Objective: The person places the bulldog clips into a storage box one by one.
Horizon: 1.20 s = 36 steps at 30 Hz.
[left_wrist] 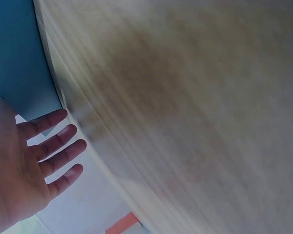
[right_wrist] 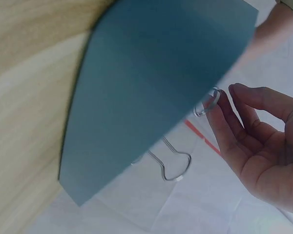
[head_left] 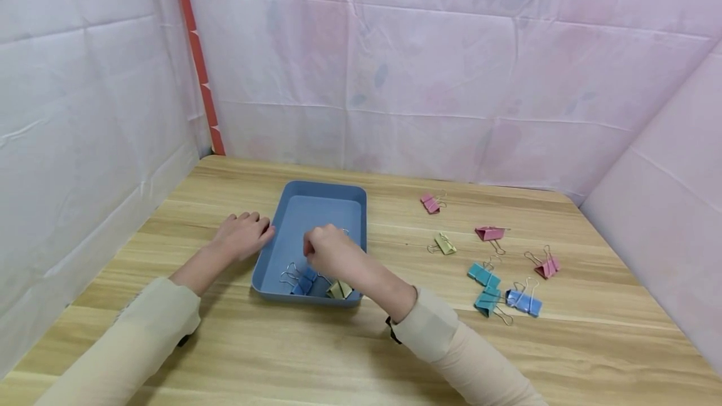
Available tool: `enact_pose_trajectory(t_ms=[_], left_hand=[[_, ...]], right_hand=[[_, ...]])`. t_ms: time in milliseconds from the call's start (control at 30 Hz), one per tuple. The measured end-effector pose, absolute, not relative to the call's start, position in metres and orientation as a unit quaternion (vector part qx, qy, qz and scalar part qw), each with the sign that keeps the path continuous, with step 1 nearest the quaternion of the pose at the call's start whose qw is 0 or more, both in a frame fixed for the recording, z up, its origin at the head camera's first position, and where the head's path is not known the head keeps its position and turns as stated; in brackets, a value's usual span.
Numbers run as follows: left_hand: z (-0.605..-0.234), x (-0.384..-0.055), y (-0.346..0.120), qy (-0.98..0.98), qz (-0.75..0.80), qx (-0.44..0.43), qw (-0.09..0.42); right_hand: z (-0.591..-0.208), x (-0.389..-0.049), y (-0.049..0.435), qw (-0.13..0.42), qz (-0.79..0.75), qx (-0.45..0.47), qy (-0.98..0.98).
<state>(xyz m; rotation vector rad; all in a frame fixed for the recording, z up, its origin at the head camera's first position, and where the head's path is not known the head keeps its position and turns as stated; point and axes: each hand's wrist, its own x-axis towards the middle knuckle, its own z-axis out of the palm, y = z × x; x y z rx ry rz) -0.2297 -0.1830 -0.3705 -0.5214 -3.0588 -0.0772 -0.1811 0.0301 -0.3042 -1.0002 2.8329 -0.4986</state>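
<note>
A blue tray (head_left: 318, 190) lies on the wooden table, with a blue binder clip (head_left: 304, 282) and a yellow binder clip (head_left: 339, 289) near its front end. My right hand (head_left: 333, 252) is over the tray, fingers bent downward. In the right wrist view, a gap shows between thumb and fingers, and a wire clip handle (right_wrist: 208, 103) overlaps the fingertips; the tray wall hides the clip's body. Another wire handle (right_wrist: 176, 165) sticks up past that wall. At the tray's left side rests my left hand (head_left: 242, 235), fingers extended in the left wrist view.
Right of the tray lie scattered binder clips: pink ones (head_left: 431, 203), a yellow one (head_left: 445, 244), two teal ones (head_left: 483, 275) and a blue one (head_left: 524, 302). White sheeting (head_left: 423, 80) walls the table at the back and both sides.
</note>
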Motion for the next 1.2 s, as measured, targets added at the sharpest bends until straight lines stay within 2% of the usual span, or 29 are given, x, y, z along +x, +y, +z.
enact_pose_trajectory(t_ms=[400,667,867,1200], left_hand=[[-0.374,-0.232,-0.18,-0.986,-0.021,-0.166,0.013],[-0.375,-0.233,-0.178,-0.986,-0.028,-0.166,0.016],[-0.374,-0.233,-0.178,-0.985,-0.032,-0.167,0.021],[-0.373,-0.233,-0.18,-0.987,-0.028,-0.161,0.011]], right_hand=[[-0.284,-0.188,0.064,-0.018,-0.197,-0.32,0.926],[-0.272,-0.197,0.098,-0.007,-0.222,-0.258,0.94],[-0.268,-0.206,0.129,-0.054,-0.209,-0.249,0.944],[-0.268,-0.221,0.183,-0.012,-0.224,-0.178,0.958]])
